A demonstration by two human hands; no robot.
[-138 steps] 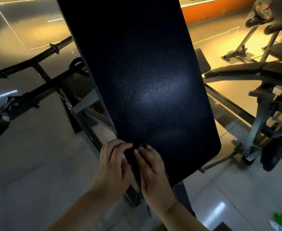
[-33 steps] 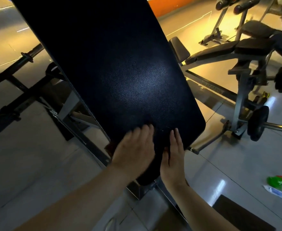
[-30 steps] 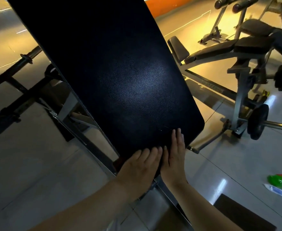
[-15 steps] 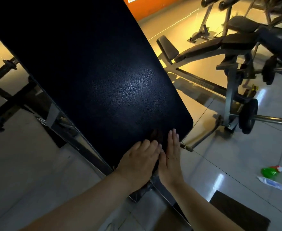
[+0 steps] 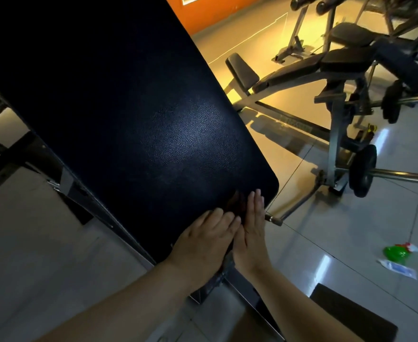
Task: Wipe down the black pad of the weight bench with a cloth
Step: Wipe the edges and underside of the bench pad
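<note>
The black pad (image 5: 141, 107) of the weight bench slopes away from me and fills the left and middle of the head view. At its near end, close to the right corner, a small dark cloth (image 5: 236, 203) lies on the leather, hard to make out against it. My left hand (image 5: 203, 240) lies flat with straight fingers at the cloth's near edge. My right hand (image 5: 251, 233) lies flat beside it, fingers straight and pointing up the pad along the cloth's right side. The two hands touch each other.
The bench's metal frame (image 5: 67, 178) runs under the pad on the left. Another bench (image 5: 302, 67) and a barbell with a plate (image 5: 362, 170) stand to the right. A green spray bottle (image 5: 398, 251), a white tube (image 5: 398, 267) and a dark mat (image 5: 351, 314) lie on the tiled floor.
Both hands have slid from the pad's near left edge across to its near right corner. The left hand came down level with the right, and their fingers have flattened.
</note>
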